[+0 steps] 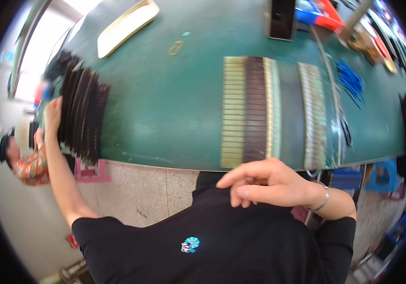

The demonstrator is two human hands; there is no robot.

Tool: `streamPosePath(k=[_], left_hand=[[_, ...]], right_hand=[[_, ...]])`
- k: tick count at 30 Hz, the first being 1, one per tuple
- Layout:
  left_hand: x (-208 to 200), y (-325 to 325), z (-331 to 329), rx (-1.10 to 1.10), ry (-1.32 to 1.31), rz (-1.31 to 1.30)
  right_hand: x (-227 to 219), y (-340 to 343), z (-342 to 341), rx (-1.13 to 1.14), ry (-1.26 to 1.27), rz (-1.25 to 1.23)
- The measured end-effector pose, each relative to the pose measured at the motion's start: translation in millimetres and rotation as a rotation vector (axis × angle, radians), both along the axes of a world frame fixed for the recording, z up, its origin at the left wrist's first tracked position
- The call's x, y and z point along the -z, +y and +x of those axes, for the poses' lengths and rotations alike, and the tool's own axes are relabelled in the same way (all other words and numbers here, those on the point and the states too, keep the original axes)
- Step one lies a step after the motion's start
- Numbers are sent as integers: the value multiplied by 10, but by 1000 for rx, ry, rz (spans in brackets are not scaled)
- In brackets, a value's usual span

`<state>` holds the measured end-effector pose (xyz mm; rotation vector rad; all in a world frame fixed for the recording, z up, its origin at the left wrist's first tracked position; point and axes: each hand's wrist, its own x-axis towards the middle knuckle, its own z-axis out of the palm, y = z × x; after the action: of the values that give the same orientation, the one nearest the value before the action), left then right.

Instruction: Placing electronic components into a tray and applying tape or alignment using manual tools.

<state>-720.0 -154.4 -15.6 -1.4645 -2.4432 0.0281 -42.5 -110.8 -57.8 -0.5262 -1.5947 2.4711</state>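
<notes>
At the left end of the table, my left hand (53,116) is against the outer side of a stack of dark brown-black flat pieces (81,113) with ridged edges. Its fingers are mostly hidden, so their grip cannot be made out. My right hand (271,183) hovers before my chest at the table's near edge, fingers loosely bent and apart, nothing seen in them. Just beyond it lie side-by-side rows of strips: an olive-green row (233,113), a dark brown row (255,109) and a narrow cream row (273,109). Farther right is a silvery, pale-green row (313,116).
On the green table (165,109) are a cream tray (127,28), a yellowish band (175,48), a dark phone-like slab (281,20), a bundle of blue strips (350,80) and a red-and-blue bin (319,13). Another person (28,161) is at far left. A blue stool (383,177) stands right.
</notes>
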Motion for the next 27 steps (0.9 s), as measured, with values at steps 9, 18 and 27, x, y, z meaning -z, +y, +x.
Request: streamPosePath(k=[9, 18, 27], left_hand=[[-280, 632, 3203, 307, -829, 486], [932, 711, 5610, 697, -1748, -151], [1232, 408, 5421, 1142, -938, 57]], right_hand=[[564, -126, 449, 545, -39, 527], [639, 82, 882, 904, -168, 414], [754, 359, 848, 849, -669, 916]])
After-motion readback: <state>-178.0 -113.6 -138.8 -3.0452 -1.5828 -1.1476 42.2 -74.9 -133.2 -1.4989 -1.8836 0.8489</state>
